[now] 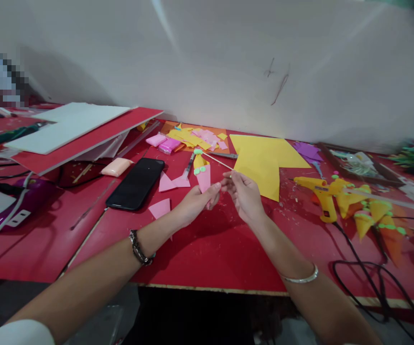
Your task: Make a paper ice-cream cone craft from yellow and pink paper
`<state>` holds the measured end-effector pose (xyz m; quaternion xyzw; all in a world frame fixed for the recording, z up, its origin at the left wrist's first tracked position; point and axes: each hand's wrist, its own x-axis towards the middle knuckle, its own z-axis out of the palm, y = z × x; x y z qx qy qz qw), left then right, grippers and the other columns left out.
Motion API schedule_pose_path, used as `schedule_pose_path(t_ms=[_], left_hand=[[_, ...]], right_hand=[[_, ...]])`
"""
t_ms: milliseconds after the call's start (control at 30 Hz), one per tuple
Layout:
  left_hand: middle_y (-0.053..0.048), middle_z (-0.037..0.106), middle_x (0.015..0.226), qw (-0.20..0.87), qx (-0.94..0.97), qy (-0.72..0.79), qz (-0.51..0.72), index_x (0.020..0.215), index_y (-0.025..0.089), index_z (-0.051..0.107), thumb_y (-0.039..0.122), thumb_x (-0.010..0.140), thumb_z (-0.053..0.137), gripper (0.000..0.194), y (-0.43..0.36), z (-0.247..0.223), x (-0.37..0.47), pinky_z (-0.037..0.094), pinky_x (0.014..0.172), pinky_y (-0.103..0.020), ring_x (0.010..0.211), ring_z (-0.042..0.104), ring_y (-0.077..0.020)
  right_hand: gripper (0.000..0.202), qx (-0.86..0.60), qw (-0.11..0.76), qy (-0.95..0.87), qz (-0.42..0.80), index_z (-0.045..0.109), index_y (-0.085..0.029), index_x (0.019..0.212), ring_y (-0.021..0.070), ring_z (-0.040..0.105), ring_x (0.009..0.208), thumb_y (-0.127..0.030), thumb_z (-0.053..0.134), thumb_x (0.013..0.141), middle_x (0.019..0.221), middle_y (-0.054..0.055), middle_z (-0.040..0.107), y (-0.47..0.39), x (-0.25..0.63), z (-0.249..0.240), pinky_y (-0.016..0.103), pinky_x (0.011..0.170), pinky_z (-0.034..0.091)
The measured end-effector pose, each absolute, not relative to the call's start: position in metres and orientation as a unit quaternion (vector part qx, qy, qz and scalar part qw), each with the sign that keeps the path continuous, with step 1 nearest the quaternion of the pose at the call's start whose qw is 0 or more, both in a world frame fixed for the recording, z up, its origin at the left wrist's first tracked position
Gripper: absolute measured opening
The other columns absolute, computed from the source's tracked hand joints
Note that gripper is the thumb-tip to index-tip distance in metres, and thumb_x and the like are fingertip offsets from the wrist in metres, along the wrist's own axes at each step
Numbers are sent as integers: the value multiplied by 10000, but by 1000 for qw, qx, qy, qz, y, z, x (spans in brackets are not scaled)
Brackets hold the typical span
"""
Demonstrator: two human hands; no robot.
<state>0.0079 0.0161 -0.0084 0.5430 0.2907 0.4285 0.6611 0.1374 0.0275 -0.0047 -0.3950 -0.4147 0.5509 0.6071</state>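
Note:
A small pink paper cone (203, 178), with green dots along its wide upper end, is held by my left hand (196, 203), whose fingers are closed round its narrow lower part. Just to the right, my right hand (244, 194) pinches a thin light stick (218, 161) that slants up and left past the cone. Right behind the pink cone lies a yellow cone (200, 160) with a green dotted rim. Pink paper pieces (161, 208) lie left of my left hand, and a large yellow sheet (260, 165) lies behind my right hand.
A black phone (135, 184) lies at the left, beside a peach clay packet (117, 166). White and red boards (73, 125) are stacked farther left. On the right are a yellow glue gun (323, 194) with a looping cord, finished cones (368, 218) and a brown tray (359, 165).

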Motion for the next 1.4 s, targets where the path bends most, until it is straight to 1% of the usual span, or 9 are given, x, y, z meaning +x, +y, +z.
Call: schedule_pose_path(t_ms=[100, 200, 333, 467, 567, 733, 900, 1300, 1400], left_hand=[[56, 307, 428, 661, 547, 287, 427, 474, 158, 350, 466, 804, 428, 458, 16, -8, 8, 221, 451, -222, 425, 287, -56], [57, 308, 431, 659, 550, 286, 427, 474, 161, 346, 486, 801, 418, 467, 15, -7, 8, 226, 455, -225, 426, 288, -57], [54, 325, 437, 655, 554, 294, 421, 480, 163, 347, 477, 797, 430, 454, 14, -5, 9, 245, 465, -224, 435, 297, -58], [58, 317, 440, 656, 561, 298, 407, 487, 162, 346, 483, 787, 438, 450, 14, -7, 9, 246, 463, -219, 440, 302, -57], [58, 322, 452, 654, 560, 326, 390, 494, 161, 349, 515, 765, 447, 457, 14, -9, 10, 247, 465, -218, 445, 307, -56], [48, 363, 471, 642, 569, 376, 350, 513, 155, 379, 525, 742, 464, 444, 12, -8, 12, 261, 487, -227, 459, 331, -60], [48, 371, 458, 638, 579, 381, 335, 502, 157, 384, 521, 735, 465, 440, 10, -5, 13, 258, 490, -230, 452, 330, -60], [41, 405, 474, 625, 604, 378, 319, 521, 152, 407, 496, 742, 467, 413, 8, -1, 11, 270, 492, -224, 468, 354, -63], [40, 402, 478, 619, 616, 370, 316, 521, 150, 409, 490, 759, 449, 417, 8, -2, 12, 271, 491, -223, 467, 357, -63]], right_hand=[[136, -417, 609, -416, 531, 632, -177, 688, 38, 471, 467, -312, 612, 691, 547, -48, 537, 28, 138, -4, 174, 485, 417], [142, -406, 615, -408, 539, 658, -193, 791, 56, 542, 599, -233, 635, 656, 658, -31, 600, 28, 138, -3, 199, 633, 464], [153, -377, 635, -387, 553, 655, -190, 806, 98, 604, 776, -185, 625, 656, 810, 6, 657, 30, 136, -3, 269, 812, 455], [117, -379, 647, -411, 518, 645, -191, 796, 87, 600, 694, -229, 618, 689, 748, -6, 642, 29, 137, -2, 257, 740, 478], [92, -395, 658, -475, 431, 631, -206, 776, 70, 556, 616, -252, 620, 697, 704, -26, 608, 25, 138, 2, 226, 635, 473], [67, -373, 640, -597, 308, 646, -239, 759, 101, 546, 809, -207, 609, 714, 827, -6, 570, 17, 136, 9, 237, 715, 464], [120, -365, 616, -616, 329, 663, -272, 787, 112, 518, 917, -196, 582, 742, 929, 7, 530, 18, 134, 6, 252, 769, 457], [105, -367, 611, -578, 398, 654, -275, 806, 143, 488, 992, -265, 564, 753, 961, 8, 546, 22, 134, -2, 314, 866, 404], [118, -355, 599, -539, 474, 642, -266, 831, 133, 508, 939, -291, 553, 759, 998, 2, 551, 21, 133, -2, 277, 786, 427]])
